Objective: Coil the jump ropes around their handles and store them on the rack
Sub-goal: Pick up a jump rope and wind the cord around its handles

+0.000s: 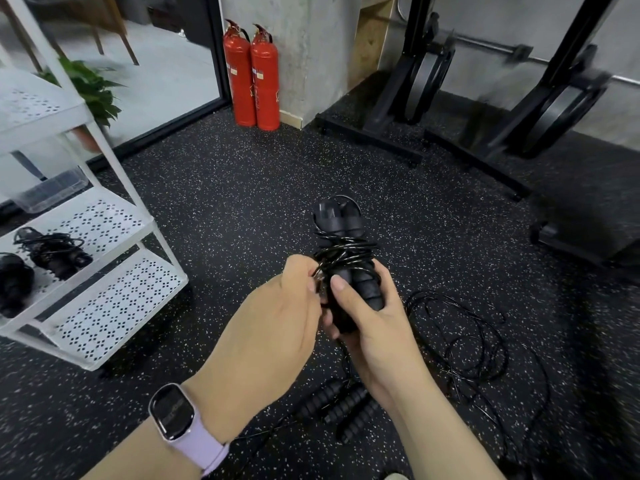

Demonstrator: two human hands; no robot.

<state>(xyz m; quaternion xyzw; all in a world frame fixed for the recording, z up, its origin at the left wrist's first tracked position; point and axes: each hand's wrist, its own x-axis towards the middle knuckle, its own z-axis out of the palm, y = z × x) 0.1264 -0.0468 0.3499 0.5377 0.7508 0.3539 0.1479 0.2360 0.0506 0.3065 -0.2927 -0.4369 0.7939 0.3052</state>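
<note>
— Gripping the paired black handles at the centre of the frame, the right hand has its fingers curled round their lower half and its thumb laid across the front. See it?

— Yes. The handles stand roughly upright, tops pointing toward the upper part of the frame, with several glossy turns of black rope wound round their middle.

— And the left hand?

— Just left of the bundle, fingers bent in, pinching the rope where it meets the coil. A watch with a lilac strap sits on that wrist, lower left.

— Where are the other ropes?

— Below the hands, three ribbed black handles lie side by side on the speckled black rubber floor. To their right, in the lower right of the frame, a loose tangle of thin black cord is spread on the floor.

— Anything on the rack?

— The white perforated metal rack stands at the left edge. On its middle shelf lie two wound jump ropes, one partly cut off by the frame edge; I cannot tell how tightly they are coiled.

— Background?

— Two red fire extinguishers stand against a concrete pillar, top centre. Black weight plates on a stand fill the upper right, and a green potted plant shows behind the rack.
</note>
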